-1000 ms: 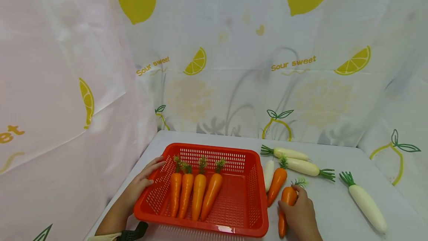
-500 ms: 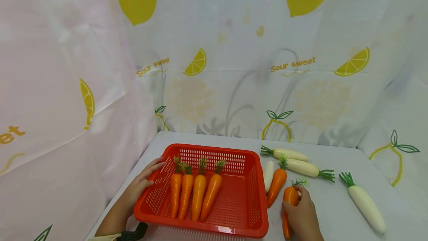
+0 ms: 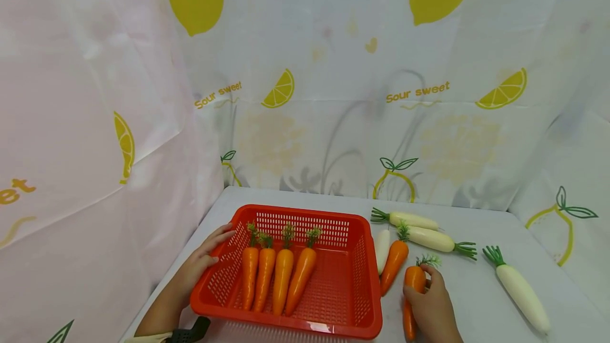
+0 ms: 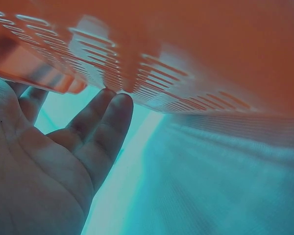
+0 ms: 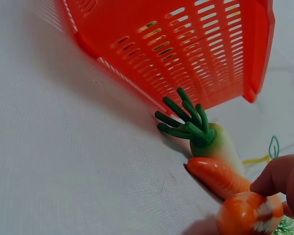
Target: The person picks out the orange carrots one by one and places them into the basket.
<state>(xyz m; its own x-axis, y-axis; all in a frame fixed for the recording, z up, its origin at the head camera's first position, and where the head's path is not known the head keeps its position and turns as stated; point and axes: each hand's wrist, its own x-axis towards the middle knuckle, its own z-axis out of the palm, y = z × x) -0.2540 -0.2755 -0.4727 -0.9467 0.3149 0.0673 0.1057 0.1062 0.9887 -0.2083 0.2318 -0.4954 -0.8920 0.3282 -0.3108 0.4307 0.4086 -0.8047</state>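
Note:
A red plastic basket [image 3: 305,323] with slotted walls stands on the table, tilted a little toward me. Several carrots [image 3: 284,279] with leafy tops lie side by side in its left half. My left hand [image 3: 202,258] rests against the basket's left side; in the left wrist view its straight fingers [image 4: 112,122] touch the slotted wall from outside. Right of the basket, my right hand [image 3: 431,300] holds a carrot [image 3: 413,279] between thumb and fingers, its tip pointing toward me. The right wrist view shows that carrot [image 5: 242,213] at the lower right, partly covered by the hand.
Another carrot [image 3: 394,264] lies beside the basket, next to a white radish [image 3: 383,250]. Two more white radishes, one behind [image 3: 413,219] and one in front [image 3: 431,238], lie farther back. A further radish [image 3: 523,298] lies at the right. Printed cloth [image 3: 310,136] surrounds the table.
My right hand has shifted slightly to the right with the carrot over the last second. The left hand and the basket have stayed in place.

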